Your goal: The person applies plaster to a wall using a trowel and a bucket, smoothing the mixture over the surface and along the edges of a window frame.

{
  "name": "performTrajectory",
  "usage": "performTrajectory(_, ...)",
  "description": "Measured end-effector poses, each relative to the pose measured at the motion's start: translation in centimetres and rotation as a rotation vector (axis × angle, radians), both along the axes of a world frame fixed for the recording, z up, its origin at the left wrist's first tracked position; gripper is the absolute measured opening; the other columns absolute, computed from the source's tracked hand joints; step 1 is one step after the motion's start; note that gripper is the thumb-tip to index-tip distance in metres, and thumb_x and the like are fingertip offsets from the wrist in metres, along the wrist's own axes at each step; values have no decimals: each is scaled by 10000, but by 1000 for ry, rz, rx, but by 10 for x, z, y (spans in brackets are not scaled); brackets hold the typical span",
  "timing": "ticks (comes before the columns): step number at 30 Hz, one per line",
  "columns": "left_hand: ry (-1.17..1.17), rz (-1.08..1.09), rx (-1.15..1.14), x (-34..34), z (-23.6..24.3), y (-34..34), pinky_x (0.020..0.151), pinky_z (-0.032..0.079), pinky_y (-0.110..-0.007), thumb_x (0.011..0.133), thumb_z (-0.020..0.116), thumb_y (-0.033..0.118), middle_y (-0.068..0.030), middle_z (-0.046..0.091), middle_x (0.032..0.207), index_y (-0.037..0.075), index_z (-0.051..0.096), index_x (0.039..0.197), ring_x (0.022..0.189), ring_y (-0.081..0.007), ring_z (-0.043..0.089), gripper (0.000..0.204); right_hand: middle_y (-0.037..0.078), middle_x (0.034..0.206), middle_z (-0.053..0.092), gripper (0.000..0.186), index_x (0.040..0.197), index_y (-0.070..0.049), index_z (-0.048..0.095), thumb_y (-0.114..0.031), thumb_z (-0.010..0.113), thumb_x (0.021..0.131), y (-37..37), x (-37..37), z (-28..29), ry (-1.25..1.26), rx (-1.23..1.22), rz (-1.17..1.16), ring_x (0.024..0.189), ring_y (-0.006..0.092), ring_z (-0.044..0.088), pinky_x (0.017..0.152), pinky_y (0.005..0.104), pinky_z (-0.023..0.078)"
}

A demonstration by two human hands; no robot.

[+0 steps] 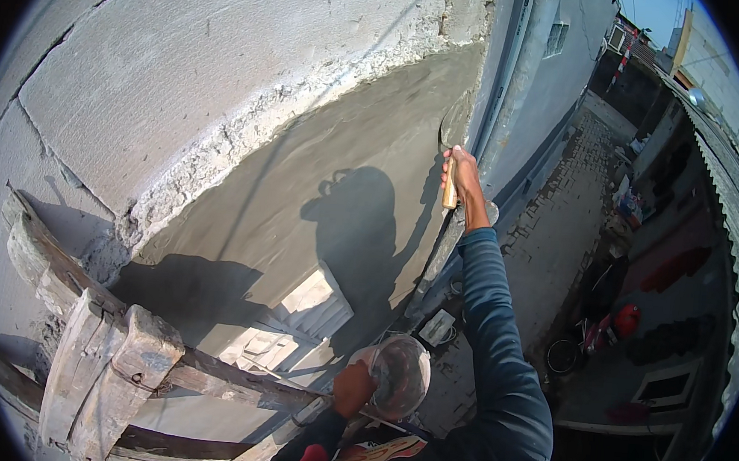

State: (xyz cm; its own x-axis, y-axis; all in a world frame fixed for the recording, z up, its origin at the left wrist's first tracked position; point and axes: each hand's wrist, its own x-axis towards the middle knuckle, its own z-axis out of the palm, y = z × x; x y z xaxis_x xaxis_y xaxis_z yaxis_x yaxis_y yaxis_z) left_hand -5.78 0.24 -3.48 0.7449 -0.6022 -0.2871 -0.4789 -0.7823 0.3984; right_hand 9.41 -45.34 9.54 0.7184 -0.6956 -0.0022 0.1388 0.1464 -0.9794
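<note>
Two bare hands are seen, with one trowel, one bucket, two long boards and two shorter pieces of wood.

The trowel's handle (450, 186) is wrapped by the right hand (466, 170), its grip clamped firmly around the wood. The trowel (454, 127) is held high at the right edge of a band of grey plaster (377, 115), beside an upright pipe (510, 95), with its blade against the plaster. The handle is pale yellowish wood and is pointed downward; the blade is grey, rounded and dulled much like the plaster.

The left hand (352, 389) is curled at the left side of the bucket (416, 360), but whether its grip is clamped on the rim cannot be told. The bucket is pale, round-mouthed and smeared with grey inside.

Above the plaster, a white wall (183, 72) is edged by a rough, crumbled strip. At lower left, the long boards (230, 382) are crossed by the shorter pieces of wood (85, 373), all worn and spattered. The person's shadow is cast on the plaster.

Small dark print is carried by the pipework, and a coloured print (377, 455) is shown on the shirt front.
</note>
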Motion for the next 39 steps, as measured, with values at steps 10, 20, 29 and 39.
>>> performTrajectory(10, -111, 84, -307, -6, -22, 23, 663, 523, -484, 704, 671, 182, -200, 663, 741, 1, 669, 780, 743, -364, 678, 196, 18, 765, 549, 229, 937, -73, 552, -292, 506, 988, 164, -141, -125, 12, 280, 75, 630, 128, 547, 514, 285, 485)
performTrajectory(20, -124, 91, -467, -4, -65, -1, 689, 548, -440, 570, 785, 263, -148, 702, 781, 55, 729, 722, 780, -303, 705, 264, 20, 623, 460, 409, 821, -23, 568, -410, 547, 950, 260, -284, -163, 502, -204, 42, 531, 151, 456, 503, 283, 380)
performTrajectory(29, -66, 32, -438, -1, -66, -5, 708, 539, -433, 589, 750, 218, -143, 699, 779, 59, 734, 721, 790, -308, 697, 207, 36, 631, 481, 434, 821, 3, 575, -414, 554, 937, 269, -310, -157, 616, -304, 28, 531, 157, 466, 500, 293, 381)
performTrajectory(39, 82, 22, -379, -7, -31, 16, 662, 524, -480, 657, 724, 271, -202, 675, 718, 3, 701, 684, 703, -364, 684, 270, 112, 731, 580, 265, 888, 27, 577, -229, 569, 821, 281, -345, -153, 662, -65, -11, 579, 195, 549, 506, 318, 445)
